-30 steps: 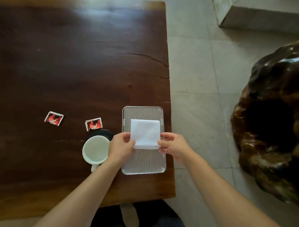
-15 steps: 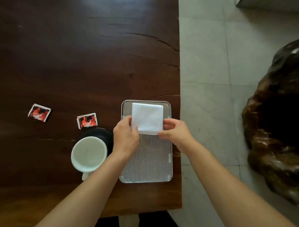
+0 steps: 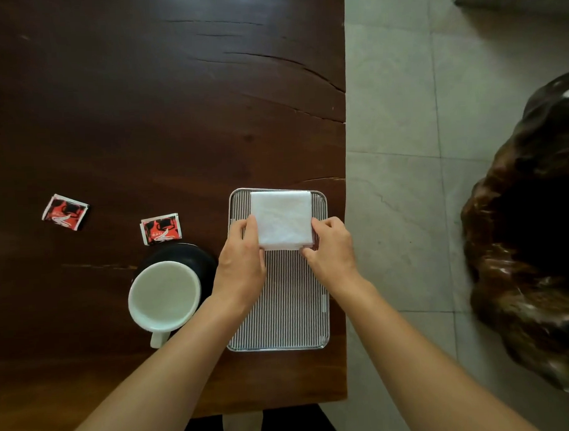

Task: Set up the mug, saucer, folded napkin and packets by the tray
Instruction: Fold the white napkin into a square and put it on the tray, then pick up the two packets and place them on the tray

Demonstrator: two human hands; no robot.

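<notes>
A folded white napkin [image 3: 281, 218] lies on the far end of a ribbed metal tray [image 3: 280, 306] near the table's right edge. My left hand [image 3: 241, 264] grips its near left corner and my right hand [image 3: 332, 249] grips its near right corner. To the left of the tray a white mug [image 3: 164, 295] stands on a black saucer [image 3: 193, 253], handle pointing toward me. One red and black packet [image 3: 161, 228] lies just beyond the saucer, and a second packet [image 3: 65, 212] lies further left.
The dark wooden table [image 3: 141, 107] ends at its right edge just past the tray, with tiled floor [image 3: 400, 145] beyond. A large dark glossy carved object [image 3: 532, 237] stands on the floor at the right.
Both hands have slid the napkin away from me, from the tray's middle to its far end. The mug, saucer and packets have not shifted on the table.
</notes>
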